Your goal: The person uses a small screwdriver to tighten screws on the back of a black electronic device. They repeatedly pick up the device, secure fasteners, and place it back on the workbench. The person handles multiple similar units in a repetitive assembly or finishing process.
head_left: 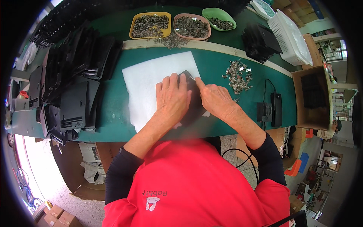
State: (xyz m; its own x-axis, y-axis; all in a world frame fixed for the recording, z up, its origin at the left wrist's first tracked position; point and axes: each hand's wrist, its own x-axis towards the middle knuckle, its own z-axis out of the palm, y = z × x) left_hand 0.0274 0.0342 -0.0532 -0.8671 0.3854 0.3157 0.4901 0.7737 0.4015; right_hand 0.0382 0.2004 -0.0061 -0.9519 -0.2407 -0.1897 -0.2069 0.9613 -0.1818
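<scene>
A dark plastic panel (196,100) lies on a white foam sheet (143,89) in front of me. My left hand (173,96) rests on the panel's left part, its fingers stretched out flat and pointing away from me. At the panel's far right edge is my right hand (217,99), index finger extended to the corner and the other fingers curled in. A small bright spot shows by that fingertip. Whatever sits under the right fingers is hidden. To the right, a loose pile of small shiny metal clips (238,76) lies on the green table (215,130).
Along the back stand a yellow tray (132,33), a pink tray (191,38) and a green tray (206,15), holding small metal parts. Black plastic panels (79,102) are stacked at left. At right are a black corded device (276,109), a cardboard box (298,98) and a white basket (287,38).
</scene>
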